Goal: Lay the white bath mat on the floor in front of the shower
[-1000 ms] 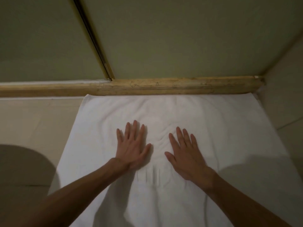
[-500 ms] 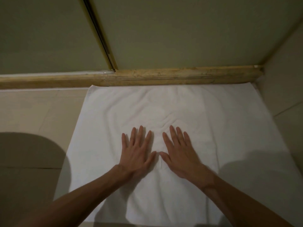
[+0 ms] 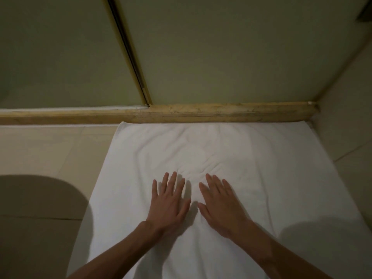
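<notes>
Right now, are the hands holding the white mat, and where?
Nothing is held. The left hand and right hand lie flat with straight fingers on the middle of the white bath mat, pressing it, not gripping it.

A worn, yellowish stone curb [image 3: 221, 113] runs across the room, meeting the beige side wall [image 3: 346, 117] on the right. Above it stand greenish panels [image 3: 221, 53], split by a dark, brass-edged strip [image 3: 128, 51]. Pale tiles [image 3: 50, 150] lie left, a big rounded shadow [image 3: 40, 208] over them.
</notes>
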{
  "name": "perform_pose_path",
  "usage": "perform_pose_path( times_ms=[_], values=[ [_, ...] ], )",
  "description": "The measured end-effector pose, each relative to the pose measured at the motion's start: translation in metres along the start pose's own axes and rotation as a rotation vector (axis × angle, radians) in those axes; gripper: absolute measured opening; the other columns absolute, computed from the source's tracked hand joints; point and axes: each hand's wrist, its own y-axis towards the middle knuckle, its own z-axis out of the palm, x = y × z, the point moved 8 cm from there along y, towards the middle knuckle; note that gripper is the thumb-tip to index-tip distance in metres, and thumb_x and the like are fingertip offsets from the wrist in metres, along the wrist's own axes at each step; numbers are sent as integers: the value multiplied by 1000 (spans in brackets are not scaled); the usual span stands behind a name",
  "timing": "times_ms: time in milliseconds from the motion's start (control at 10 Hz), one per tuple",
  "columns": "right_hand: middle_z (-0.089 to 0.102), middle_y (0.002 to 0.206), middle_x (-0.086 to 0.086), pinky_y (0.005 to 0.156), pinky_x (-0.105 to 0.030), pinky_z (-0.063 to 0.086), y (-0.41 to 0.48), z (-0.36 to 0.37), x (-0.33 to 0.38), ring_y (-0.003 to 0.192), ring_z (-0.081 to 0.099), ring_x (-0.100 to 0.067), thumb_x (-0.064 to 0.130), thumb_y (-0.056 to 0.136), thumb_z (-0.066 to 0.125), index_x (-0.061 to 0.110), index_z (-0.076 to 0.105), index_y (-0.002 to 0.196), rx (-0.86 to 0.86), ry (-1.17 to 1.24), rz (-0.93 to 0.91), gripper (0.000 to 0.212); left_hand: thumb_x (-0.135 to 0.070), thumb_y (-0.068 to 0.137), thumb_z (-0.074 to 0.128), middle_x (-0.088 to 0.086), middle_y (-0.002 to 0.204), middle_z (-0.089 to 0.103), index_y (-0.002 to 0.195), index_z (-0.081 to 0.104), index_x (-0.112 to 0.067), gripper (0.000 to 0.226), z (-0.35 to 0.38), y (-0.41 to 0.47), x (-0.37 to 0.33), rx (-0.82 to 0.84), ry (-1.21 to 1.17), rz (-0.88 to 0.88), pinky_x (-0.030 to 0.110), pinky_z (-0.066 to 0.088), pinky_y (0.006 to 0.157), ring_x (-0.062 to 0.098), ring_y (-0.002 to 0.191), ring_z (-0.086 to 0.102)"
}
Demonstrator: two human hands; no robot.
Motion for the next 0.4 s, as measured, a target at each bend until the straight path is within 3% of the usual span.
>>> perform_pose_path(
  times_ms=[100, 200, 300, 400],
  values=[
    [71, 85, -6, 71, -34, 56, 11, -50, 11, 77, 68, -25, 31, 76, 75, 18, 70, 82, -250, 12, -112, 16, -52, 95, 14, 1, 156, 31, 145, 39, -23, 64, -52, 8, 3, -142, -105, -26, 40, 13, 120, 20, 145, 23],
    [59, 60, 2, 53, -28, 47, 34, -90, 13, 54, 57, -17, 29, 75, 74, 20, 60, 67, -238, 51, -56, 18, -35, 98, 42, 0, 131, 60, 127, 60, -18, 39, -103, 19, 8, -293, -252, -40, 29, 38, 99, 18, 118, 56],
    [65, 99, 1, 79, -34, 46, 61, -117, 13, 88, 61, -19, 37, 97, 36, 21, 59, 107, -255, 148, 3, 30, -27, 99, 49, -8, 124, 62, 123, 61, -24, 27, -143, 31, 22, -389, -528, -138, 25, 43, 91, 11, 108, 59],
    [59, 123, 0, 92, -35, 42, 78, -142, 19, 108, 56, -20, 40, 99, 27, 22, 46, 130, -206, 220, 47, 40, -30, 99, 48, -9, 132, 57, 129, 55, -30, 30, -182, 38, 32, -419, -676, -208, 31, 43, 100, 9, 119, 53]
  ],
)
